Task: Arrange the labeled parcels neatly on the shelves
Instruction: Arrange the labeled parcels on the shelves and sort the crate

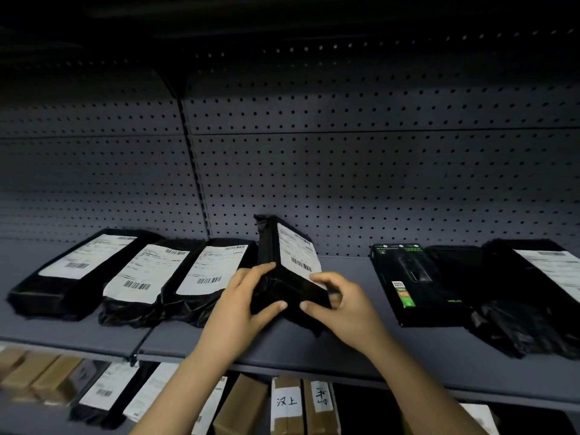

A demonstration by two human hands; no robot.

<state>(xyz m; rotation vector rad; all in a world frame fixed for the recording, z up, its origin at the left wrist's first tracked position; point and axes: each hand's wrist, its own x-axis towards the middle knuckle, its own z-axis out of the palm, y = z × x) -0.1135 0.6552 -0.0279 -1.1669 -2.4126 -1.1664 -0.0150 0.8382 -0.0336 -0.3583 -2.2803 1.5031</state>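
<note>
While a row of labelled parcels lies flat at shelf left, left hand fingers grasp the tilted-up black parcel mid-shelf at its near end; right hand fingers grasp the opposite side. Green-printed black box and bagged parcel lie right.

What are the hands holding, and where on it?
The left hand and right hand grip the black labeled parcel by its near end; it is turned on edge.
</note>
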